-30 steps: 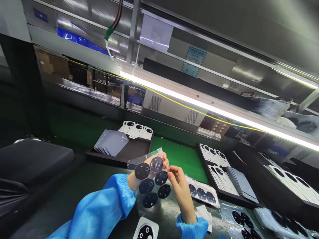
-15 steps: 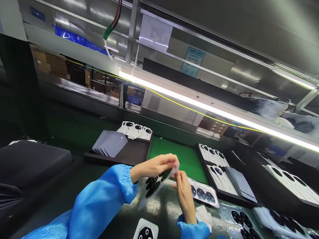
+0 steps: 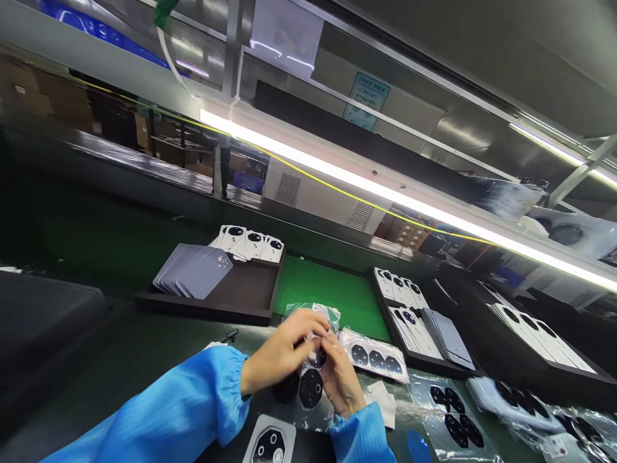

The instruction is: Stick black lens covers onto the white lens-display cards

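A clear film sheet (image 3: 310, 388) with black camera lens covers on it hangs upright between my two hands. My left hand (image 3: 282, 350) comes in from the left, fingers curled and pinching at the sheet's upper part. On the other side, my right hand (image 3: 341, 379) grips the sheet's right edge, its fingertips meeting those of my left hand. The exact pinch point is hidden by the fingers. Below them lies a pale phone back panel (image 3: 289, 437) with a black camera area, partly cut off by the frame.
Left stands a black tray (image 3: 250, 292) of grey and white panels; another panel tray (image 3: 409, 352) sits right of a green mat (image 3: 332, 289). A bagged strip of lens covers (image 3: 376, 361), a white tissue (image 3: 383, 402) and another film sheet (image 3: 456, 421) lie at right. A tube light (image 3: 337, 173) hangs above.
The film sheet, blurred and tilted before, now hangs more upright and nearer the camera's centre. My hands have closed in together around it. The view has shifted slightly.
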Demonstrator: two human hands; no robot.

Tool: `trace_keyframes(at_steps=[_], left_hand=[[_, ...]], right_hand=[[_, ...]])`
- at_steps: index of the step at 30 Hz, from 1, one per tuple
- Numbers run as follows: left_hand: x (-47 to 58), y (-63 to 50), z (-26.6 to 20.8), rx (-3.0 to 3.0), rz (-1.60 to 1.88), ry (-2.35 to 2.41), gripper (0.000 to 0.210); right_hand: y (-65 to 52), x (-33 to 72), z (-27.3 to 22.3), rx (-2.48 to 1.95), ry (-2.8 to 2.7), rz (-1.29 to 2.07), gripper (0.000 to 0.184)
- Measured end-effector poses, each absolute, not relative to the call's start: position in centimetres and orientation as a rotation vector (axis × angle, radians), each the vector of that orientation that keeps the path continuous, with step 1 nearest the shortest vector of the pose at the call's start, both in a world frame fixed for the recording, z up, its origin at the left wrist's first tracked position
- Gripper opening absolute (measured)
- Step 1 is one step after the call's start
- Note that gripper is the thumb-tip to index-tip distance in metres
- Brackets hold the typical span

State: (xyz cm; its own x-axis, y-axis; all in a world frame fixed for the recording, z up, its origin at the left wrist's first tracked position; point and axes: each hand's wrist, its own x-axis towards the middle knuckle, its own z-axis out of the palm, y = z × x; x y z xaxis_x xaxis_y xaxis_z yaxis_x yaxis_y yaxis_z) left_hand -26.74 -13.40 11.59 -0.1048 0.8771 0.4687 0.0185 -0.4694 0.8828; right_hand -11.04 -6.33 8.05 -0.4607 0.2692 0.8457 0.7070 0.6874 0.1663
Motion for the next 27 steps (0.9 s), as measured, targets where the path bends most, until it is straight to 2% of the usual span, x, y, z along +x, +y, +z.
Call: trace_keyframes(at_steps=[1, 2, 3, 4, 6, 7, 12, 19, 24, 27], left_hand=[[-27.6, -13.0, 11.0, 1.283, 1.755, 1.115, 0.013], [-28.4, -12.6, 10.3, 1.111, 1.798, 1.182, 0.018], [-29.1, -12.3, 9.7, 0.992, 1.794, 1.216, 0.022], [-29.6, -12.0, 9.2, 0.893, 1.766, 1.221, 0.025], [-30.2, -11.8, 8.6, 0.749, 1.697, 1.184, 0.029], [-30.2, -11.8, 8.6, 0.701, 1.672, 1.153, 0.029], [-29.9, -11.8, 9.1, 0.535, 1.659, 1.054, 0.014], [-30.2, -11.0, 7.8, 0.412, 1.646, 1.077, 0.011], [-30.2, -10.3, 7.0, 0.401, 1.660, 1.129, 0.009], [-30.0, -9.8, 6.5, 0.415, 1.666, 1.160, 0.011]], right_hand=[[-6.3, -11.8, 7.9, -0.716, -2.041, -0.411, 0.061], [-6.2, -12.4, 7.7, -0.688, -2.017, -0.024, 0.047], [-6.2, -12.9, 7.5, -0.663, -1.937, 0.456, 0.031], [-6.3, -13.1, 7.3, -0.643, -1.790, 0.952, 0.025], [-6.2, -13.1, 6.9, -0.632, -1.435, 1.687, 0.033], [-6.2, -13.0, 6.7, -0.662, -1.342, 1.845, 0.039], [-5.6, -12.5, 5.6, -0.789, -1.341, 1.838, 0.042], [-4.7, -13.0, 3.8, -0.852, -1.438, 1.701, 0.045], [-4.3, -13.4, 2.6, -0.893, -1.557, 1.477, 0.049], [-3.9, -13.5, 3.1, -0.940, -1.598, 1.264, 0.058]])
